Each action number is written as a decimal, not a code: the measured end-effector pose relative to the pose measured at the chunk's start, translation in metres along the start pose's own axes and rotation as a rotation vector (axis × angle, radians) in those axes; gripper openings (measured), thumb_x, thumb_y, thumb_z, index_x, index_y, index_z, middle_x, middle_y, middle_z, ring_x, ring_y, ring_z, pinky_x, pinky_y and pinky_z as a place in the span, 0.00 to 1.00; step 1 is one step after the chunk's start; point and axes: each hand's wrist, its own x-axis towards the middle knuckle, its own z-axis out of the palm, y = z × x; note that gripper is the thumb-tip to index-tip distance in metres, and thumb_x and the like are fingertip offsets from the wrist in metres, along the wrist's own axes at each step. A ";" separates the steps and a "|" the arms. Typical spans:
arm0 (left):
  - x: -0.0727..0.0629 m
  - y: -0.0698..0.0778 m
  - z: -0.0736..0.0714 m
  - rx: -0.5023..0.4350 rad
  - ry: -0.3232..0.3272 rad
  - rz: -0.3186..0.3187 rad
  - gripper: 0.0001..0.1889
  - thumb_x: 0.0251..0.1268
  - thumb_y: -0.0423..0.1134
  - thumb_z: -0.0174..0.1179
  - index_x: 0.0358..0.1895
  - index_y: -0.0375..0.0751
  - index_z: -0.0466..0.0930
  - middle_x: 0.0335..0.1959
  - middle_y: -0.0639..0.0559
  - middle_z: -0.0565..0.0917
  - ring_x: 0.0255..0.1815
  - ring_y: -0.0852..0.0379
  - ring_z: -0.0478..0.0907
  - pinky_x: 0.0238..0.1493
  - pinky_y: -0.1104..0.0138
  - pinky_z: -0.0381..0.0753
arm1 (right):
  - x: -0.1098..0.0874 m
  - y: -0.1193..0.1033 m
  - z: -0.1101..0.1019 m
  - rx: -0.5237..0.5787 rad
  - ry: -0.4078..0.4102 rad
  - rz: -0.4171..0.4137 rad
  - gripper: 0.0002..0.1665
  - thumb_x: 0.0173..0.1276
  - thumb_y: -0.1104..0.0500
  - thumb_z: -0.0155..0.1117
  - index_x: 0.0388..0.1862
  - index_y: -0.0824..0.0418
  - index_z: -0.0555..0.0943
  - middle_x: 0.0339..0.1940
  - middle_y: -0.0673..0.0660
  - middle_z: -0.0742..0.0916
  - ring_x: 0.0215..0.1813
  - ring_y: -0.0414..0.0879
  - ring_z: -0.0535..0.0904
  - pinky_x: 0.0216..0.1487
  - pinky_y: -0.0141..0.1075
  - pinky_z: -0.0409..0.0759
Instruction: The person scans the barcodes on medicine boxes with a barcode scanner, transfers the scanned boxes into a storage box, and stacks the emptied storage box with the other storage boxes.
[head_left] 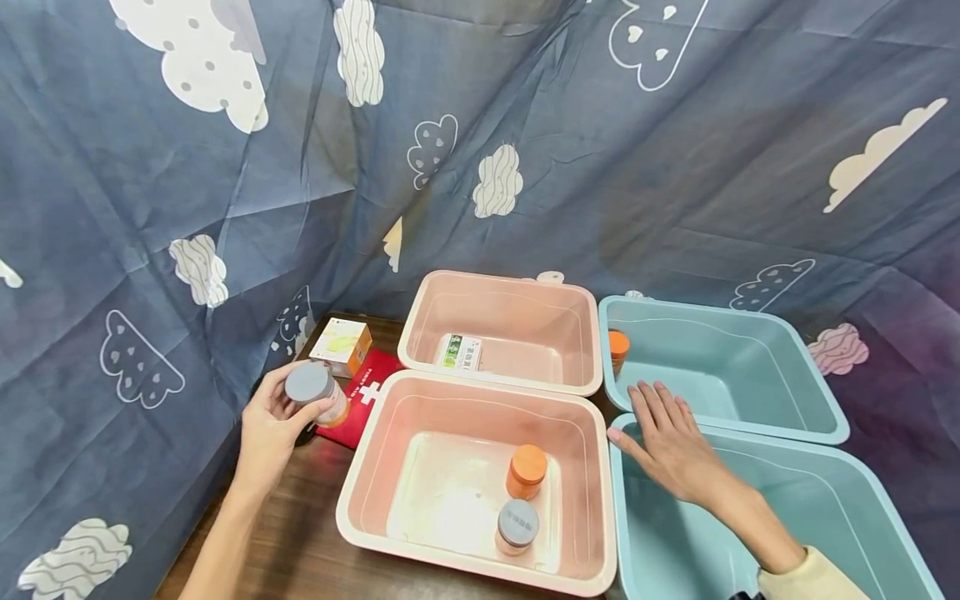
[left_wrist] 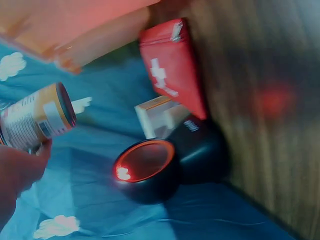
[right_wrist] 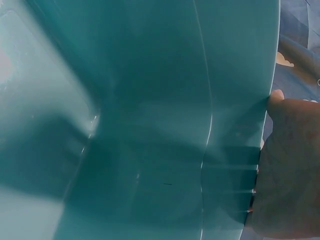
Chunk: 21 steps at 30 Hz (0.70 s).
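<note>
Head: left grip [head_left: 272, 421] pinches jar [head_left: 322, 392], left of frame; right grip [head_left: 670, 450] spread, thumb apart, by blue tub [head_left: 825, 521], lower right. Left wrist: jar at left edge; probably light, stiff, slick-walled; best held round sides, below lid [head_left: 306, 381]. Right wrist: right grip at right edge, fingertips mostly hidden.

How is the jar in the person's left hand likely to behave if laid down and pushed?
The jar would probably roll on its side, since its body looks round. It should feel stiff, judging by its straight wall. Its grey lid looks smooth, so it might be slippery to grip.
</note>
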 end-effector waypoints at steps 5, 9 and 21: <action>0.002 -0.015 0.005 0.079 0.188 -0.068 0.36 0.56 0.16 0.77 0.66 0.32 0.70 0.54 0.56 0.81 0.54 0.64 0.81 0.56 0.81 0.80 | 0.002 0.009 0.006 0.019 0.003 -0.009 0.56 0.87 0.32 0.51 0.89 0.74 0.51 0.89 0.78 0.55 0.89 0.78 0.44 0.83 0.75 0.44; 0.004 -0.019 0.007 0.000 0.252 -0.124 0.38 0.54 0.19 0.80 0.60 0.44 0.65 0.51 0.49 0.77 0.35 0.65 0.88 0.35 0.73 0.90 | 0.002 0.010 0.011 0.025 0.037 -0.025 0.55 0.87 0.33 0.53 0.88 0.75 0.53 0.88 0.79 0.57 0.88 0.79 0.46 0.83 0.75 0.44; 0.002 -0.022 0.007 0.215 0.418 -0.130 0.42 0.46 0.35 0.91 0.55 0.50 0.64 0.52 0.50 0.71 0.31 0.72 0.85 0.30 0.75 0.87 | 0.000 0.008 0.010 0.036 0.063 -0.030 0.54 0.86 0.34 0.54 0.88 0.74 0.54 0.88 0.78 0.58 0.88 0.78 0.46 0.83 0.75 0.45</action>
